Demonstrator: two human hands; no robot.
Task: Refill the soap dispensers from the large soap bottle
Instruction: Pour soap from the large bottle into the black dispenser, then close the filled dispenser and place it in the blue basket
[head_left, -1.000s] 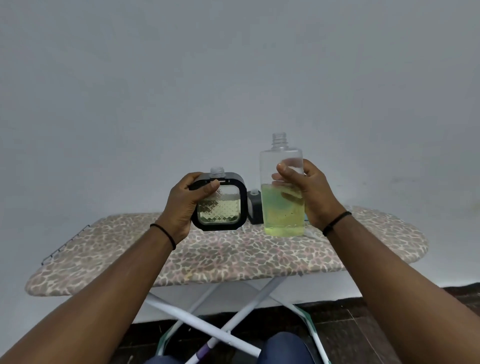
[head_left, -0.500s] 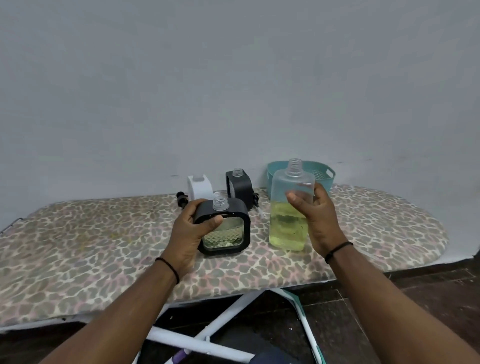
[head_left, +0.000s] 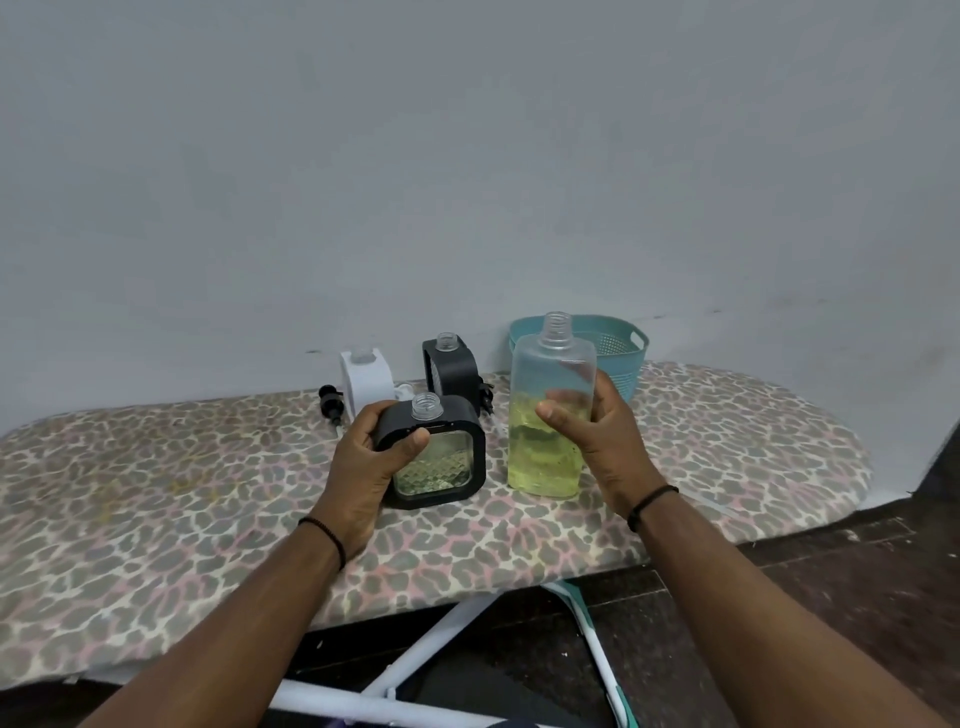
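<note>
Ironing board (head_left: 156, 499), leopard-print cover, serves as work surface. L to R:

Loose pump head (head_left: 331, 401) lying near back edge, black. Just beside it, white dispenser (head_left: 368, 384), neck open, upright. Rear black dispenser (head_left: 451, 366) next, also uncapped, upright; contents not readable from here.

Left hand (head_left: 370, 467) grips front black dispenser (head_left: 434, 451): thumb across the front face, fingers wrapped behind the top corner, clamped on it. Unit is uncapped, roughly upright w/ slight tilt, base at or just above the board, can't tell which. Green-yellow liquid visible through its patterned window, level unclear.

Right hand (head_left: 597, 441) holds large soap bottle (head_left: 549, 410), fingers curled round back, thumb at front, clamped at mid-body. Bottle upright, cap off, approx. half full, base near the board just beside the dispenser. Teal basket (head_left: 621, 358) behind it.

Assessment: step in hand appears to be lining up for a pour into the front dispenser; no liquid flowing. Recommend: seat dispenser flat and hold it steady; bring bottle lip close over the neck before tipping; tip slowly, as the neck is narrow and fabric will soak spills. Watch the window for level; stop short of the threads.
</note>
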